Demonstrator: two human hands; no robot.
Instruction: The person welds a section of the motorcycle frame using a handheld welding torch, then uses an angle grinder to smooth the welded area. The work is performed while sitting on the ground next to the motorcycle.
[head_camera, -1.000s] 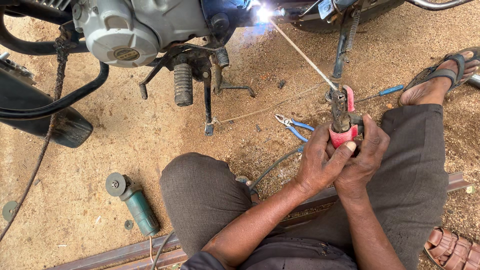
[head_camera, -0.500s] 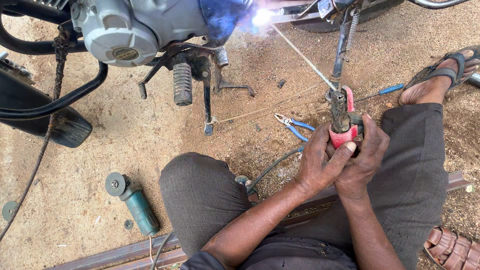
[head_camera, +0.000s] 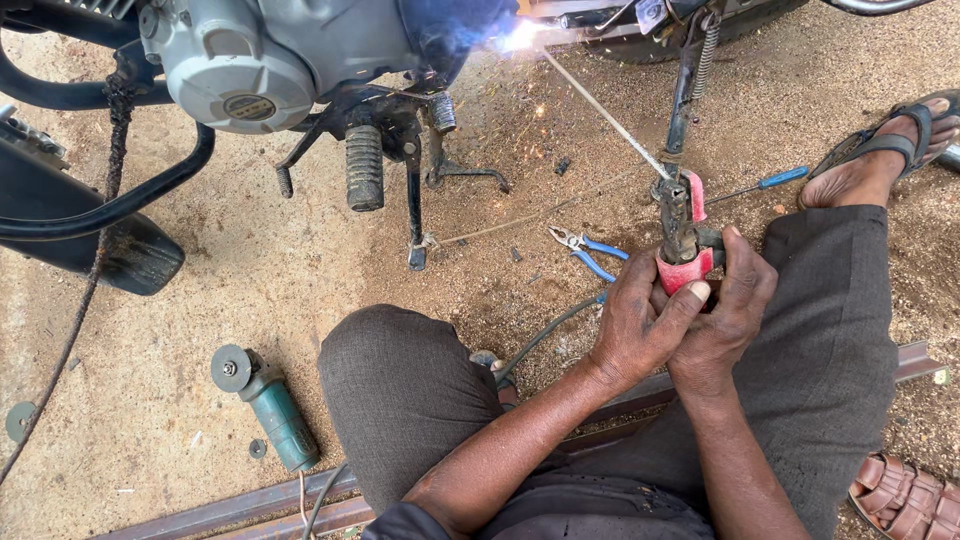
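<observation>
The welding rod (head_camera: 600, 110) had kept its arc (head_camera: 520, 38) burning far under the motorcycle frame (head_camera: 300, 50), sparks now scattering. Both hands, left (head_camera: 640, 320) and right (head_camera: 725, 315), stayed clamped on the red electrode holder (head_camera: 685, 235); blue pliers (head_camera: 585, 250) lay left.

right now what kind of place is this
Likely an open-air roadside repair spot: a motorcycle engine stands over bare sandy ground, both hands grip a red welding holder, and an angle grinder lies in the dirt.
</observation>
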